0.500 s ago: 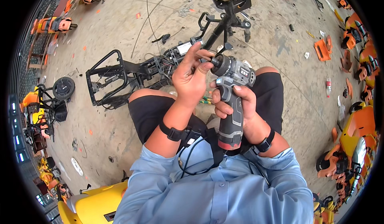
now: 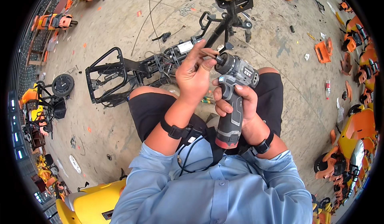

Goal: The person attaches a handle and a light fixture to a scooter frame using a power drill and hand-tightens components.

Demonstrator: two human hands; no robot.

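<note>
A grey and black cordless drill (image 2: 231, 118) with a red base is in my right hand (image 2: 249, 102), whose fingers wrap round its grip. Its chuck points up and left, toward my left hand (image 2: 194, 74). My left thumb and fingers pinch a thin metal bit (image 2: 209, 53) at the front of the black chuck (image 2: 224, 62). How far the bit sits inside the chuck is hidden. Just beyond my hands lies a stripped black scooter frame (image 2: 140, 70) with loose wires and its steering column (image 2: 224, 26) standing up.
A yellow scooter body (image 2: 96, 200) is close at my lower left. Orange and yellow scooters (image 2: 360, 128) line the right side, and a wheel (image 2: 63, 85) is at the left. Loose orange panels (image 2: 322, 53), a small bottle (image 2: 328, 89) and scraps litter the concrete floor.
The drill has tilted slightly, its chuck end shifting right and its base a little left. My left hand has moved slightly right, still at the chuck, and more of the bit shows.
</note>
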